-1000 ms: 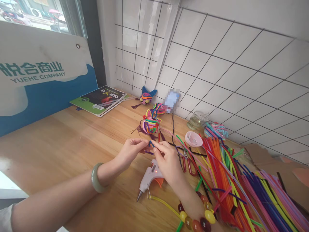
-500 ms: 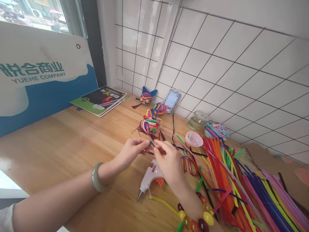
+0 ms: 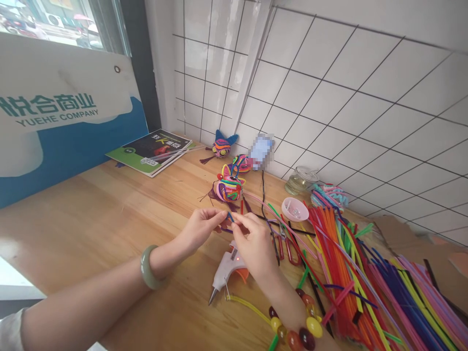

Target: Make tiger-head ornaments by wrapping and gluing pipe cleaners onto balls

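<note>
Between my fingertips is a short blue pipe cleaner [image 3: 230,217], bent at an angle. My left hand [image 3: 204,226] pinches one end of it, and my right hand [image 3: 254,241] pinches the other. Part of its length is hidden behind the fingers. Just beyond my hands sits a striped, multicoloured animal head [image 3: 229,188] with pointed ears and dark tassels. Below my right hand a white glue gun [image 3: 226,268] lies on the wooden table, its nozzle toward me and a small red light on.
Pipe cleaners of many colours [image 3: 336,263] cover the right side. A pink bowl [image 3: 294,209], red-handled pliers [image 3: 287,246] and a glass jar [image 3: 300,180] stand near the wall. At the back are a phone [image 3: 261,151], another striped head [image 3: 221,147] and a magazine [image 3: 153,151].
My hands stay almost in place, still pinching the blue pipe cleaner, while the right fingers shift slightly. A dark strand now shows beside my right hand, near the pliers.
</note>
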The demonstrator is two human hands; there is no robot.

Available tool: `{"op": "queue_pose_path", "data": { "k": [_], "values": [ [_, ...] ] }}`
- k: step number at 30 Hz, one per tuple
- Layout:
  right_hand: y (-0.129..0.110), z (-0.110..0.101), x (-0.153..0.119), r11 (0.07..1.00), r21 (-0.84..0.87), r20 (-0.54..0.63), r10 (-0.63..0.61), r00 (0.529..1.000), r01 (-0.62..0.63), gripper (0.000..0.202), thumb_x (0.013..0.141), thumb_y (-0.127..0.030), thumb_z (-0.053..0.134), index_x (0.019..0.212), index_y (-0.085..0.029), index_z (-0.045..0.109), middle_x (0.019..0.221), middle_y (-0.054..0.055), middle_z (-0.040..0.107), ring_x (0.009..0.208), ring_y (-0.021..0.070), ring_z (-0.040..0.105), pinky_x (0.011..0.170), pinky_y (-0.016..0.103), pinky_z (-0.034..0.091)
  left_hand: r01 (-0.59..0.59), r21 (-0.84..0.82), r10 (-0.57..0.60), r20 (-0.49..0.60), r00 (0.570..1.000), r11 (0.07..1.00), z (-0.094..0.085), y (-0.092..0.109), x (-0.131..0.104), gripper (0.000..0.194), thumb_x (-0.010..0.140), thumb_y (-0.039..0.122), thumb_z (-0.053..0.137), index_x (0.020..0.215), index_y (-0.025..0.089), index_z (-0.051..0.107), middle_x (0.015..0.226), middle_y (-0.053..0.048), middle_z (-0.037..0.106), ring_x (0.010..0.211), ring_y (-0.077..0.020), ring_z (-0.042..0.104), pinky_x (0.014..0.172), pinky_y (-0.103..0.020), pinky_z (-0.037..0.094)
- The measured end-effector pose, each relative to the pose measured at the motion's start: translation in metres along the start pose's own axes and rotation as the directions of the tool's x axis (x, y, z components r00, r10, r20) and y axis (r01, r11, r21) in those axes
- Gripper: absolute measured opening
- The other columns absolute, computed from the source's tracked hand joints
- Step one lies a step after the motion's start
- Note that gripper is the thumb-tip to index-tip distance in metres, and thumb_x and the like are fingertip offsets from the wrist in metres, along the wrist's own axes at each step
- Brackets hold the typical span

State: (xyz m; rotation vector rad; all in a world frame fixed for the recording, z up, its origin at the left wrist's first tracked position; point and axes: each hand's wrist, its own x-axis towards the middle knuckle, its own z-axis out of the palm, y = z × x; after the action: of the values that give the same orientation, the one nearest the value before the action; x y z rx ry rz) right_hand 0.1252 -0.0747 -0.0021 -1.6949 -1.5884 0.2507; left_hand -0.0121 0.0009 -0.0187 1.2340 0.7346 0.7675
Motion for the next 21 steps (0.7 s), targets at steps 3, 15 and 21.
{"op": "queue_pose_path", "data": {
  "k": [3, 15, 21],
  "values": [
    [0.010, -0.010, 0.007, 0.998, -0.019, -0.001, 0.065, 0.998, -0.065, 0.030, 0.087, -0.018, 0.053, 0.107, -0.018, 0.074, 0.091, 0.009, 0.072, 0.080, 0.0211, 0.068, 0.077, 0.035, 0.054, -0.095, 0.136, 0.108, -0.095, 0.990, 0.986, -0.012, 0.001, 0.010, 0.042, 0.080, 0.056, 0.064, 0.083, 0.015, 0.073, 0.079, -0.008, 0.073, 0.068, -0.0162, 0.062, 0.065, -0.028, 0.050],
    [0.032, -0.023, 0.020, 0.990, 0.038, -0.052, 0.137, 0.989, -0.135, 0.022, 0.083, -0.019, 0.057, 0.092, -0.017, 0.076, 0.093, 0.010, 0.076, 0.079, 0.0211, 0.069, 0.077, 0.036, 0.055, 0.003, 0.413, 0.158, -0.353, 0.922, 0.911, -0.043, -0.017, 0.074, 0.105, 0.067, 0.065, 0.073, 0.149, 0.014, 0.032, 0.121, -0.018, 0.059, 0.106, -0.0279, 0.063, 0.090, -0.039, 0.049],
    [0.027, -0.028, 0.020, 0.989, 0.054, -0.064, 0.138, 0.988, -0.135, 0.023, 0.080, -0.022, 0.058, 0.092, -0.018, 0.078, 0.085, 0.008, 0.076, 0.075, 0.0214, 0.067, 0.074, 0.036, 0.054, -0.022, 0.437, 0.154, -0.268, 0.951, 0.899, -0.032, -0.012, 0.095, 0.129, 0.055, 0.060, 0.085, 0.155, 0.013, 0.019, 0.112, -0.016, 0.069, 0.114, -0.0332, 0.062, 0.095, -0.040, 0.046]
  ]
}}
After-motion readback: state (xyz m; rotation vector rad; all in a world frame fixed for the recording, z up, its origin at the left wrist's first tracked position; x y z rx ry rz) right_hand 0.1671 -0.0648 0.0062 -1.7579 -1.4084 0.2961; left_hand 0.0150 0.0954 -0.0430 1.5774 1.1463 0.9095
